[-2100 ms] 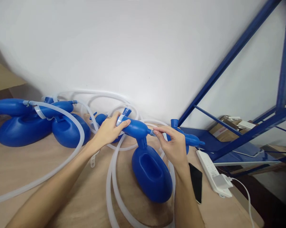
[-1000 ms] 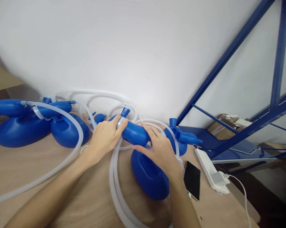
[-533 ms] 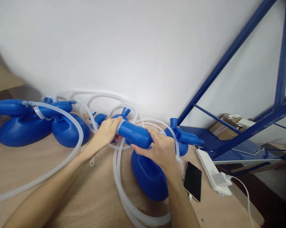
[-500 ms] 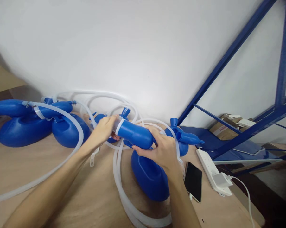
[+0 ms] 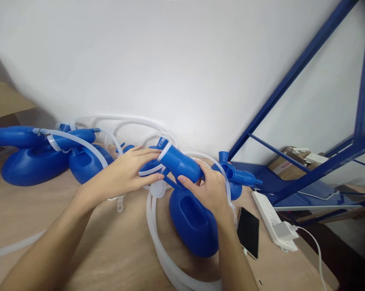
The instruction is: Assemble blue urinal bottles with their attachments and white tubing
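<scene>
My right hand point(image 5: 211, 186) is wrapped around the rounded end of a blue plastic urinal neck point(image 5: 180, 161) with a white ring at its other end. Beside that ringed end is my left hand point(image 5: 130, 169), its fingers stretched out and thumb apart, with fingertips at or near the ring. A translucent cap point(image 5: 158, 188) hangs just under the left thumb. Below the neck rests a blue urinal bottle point(image 5: 194, 222) with a recessed grip; where neck and bottle meet is partly hidden. Translucent hose point(image 5: 167, 258) curls down past the bottle's left side.
More blue urinal bottles point(image 5: 33, 165) with hoses stand at the left, and another bottle point(image 5: 235, 190) sits at the right back. A phone point(image 5: 248, 232) and a white power strip point(image 5: 271, 220) lie near the right table edge. Blue metal shelving point(image 5: 291, 161) stands beyond.
The translucent cap has come off the ringed end and now hangs below it. My left hand has opened its fingers; my right hand keeps hold of the neck.
</scene>
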`<state>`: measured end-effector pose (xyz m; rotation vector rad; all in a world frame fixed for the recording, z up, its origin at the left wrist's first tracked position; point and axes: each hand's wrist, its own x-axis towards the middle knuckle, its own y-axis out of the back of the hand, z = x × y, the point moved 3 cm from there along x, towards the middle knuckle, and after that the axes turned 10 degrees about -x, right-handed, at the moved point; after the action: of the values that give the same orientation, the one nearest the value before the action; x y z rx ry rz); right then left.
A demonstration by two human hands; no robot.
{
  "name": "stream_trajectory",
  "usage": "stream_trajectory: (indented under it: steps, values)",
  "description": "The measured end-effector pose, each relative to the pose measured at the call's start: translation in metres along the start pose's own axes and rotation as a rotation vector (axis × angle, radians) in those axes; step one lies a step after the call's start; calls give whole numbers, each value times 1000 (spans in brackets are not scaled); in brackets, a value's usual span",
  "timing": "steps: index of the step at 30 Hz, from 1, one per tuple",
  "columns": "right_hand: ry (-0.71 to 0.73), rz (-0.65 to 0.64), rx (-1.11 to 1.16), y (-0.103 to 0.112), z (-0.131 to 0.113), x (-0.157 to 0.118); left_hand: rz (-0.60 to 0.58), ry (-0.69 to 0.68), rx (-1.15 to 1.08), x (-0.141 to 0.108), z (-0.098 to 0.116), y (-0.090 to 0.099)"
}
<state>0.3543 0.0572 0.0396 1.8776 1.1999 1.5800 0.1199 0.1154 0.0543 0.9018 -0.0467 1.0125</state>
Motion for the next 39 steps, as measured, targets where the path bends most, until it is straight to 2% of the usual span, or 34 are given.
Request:
stream_trajectory:
  steps: [3, 6, 8, 10, 14, 16, 21, 24, 27, 30, 32, 35, 39]
  values:
    - [-30, 20, 97, 2, 3, 0, 37, 176, -253, 3, -10, -6]
    - [16, 25, 107, 3, 2, 0, -61, 248, -617, 8, -18, -17]
    - [57, 7, 65, 1, 0, 0, -122, 266, -759, 10, -19, -24]
    - [56, -12, 1, -3, -1, -1, -93, 292, -740, 11, -20, -26]
    - [11, 12, -82, -12, -4, -4, 91, 328, -472, 10, -25, -23]
    - [4, 25, -87, -15, -4, -4, 53, 308, -489, 11, -30, -24]
    - [-12, -61, 48, -18, -1, -1, -165, 298, -826, 15, -44, -31]
    - [-19, -87, 127, -20, 0, 2, -168, 332, -889, 19, -46, -33]
    - [-77, -82, 153, -25, 2, 4, -33, 330, -834, 22, -47, -27]
    - [-118, -70, 111, -26, 6, 4, 122, 327, -674, 19, -54, -8]
    - [-101, -98, 89, -24, 8, 5, 92, 364, -565, 12, -63, 6]
    - [-37, -162, 76, -19, 10, 4, -50, 458, -429, 2, -81, 20]
    - [69, -170, 24, -15, 8, 0, -105, 497, -275, -1, -106, 24]
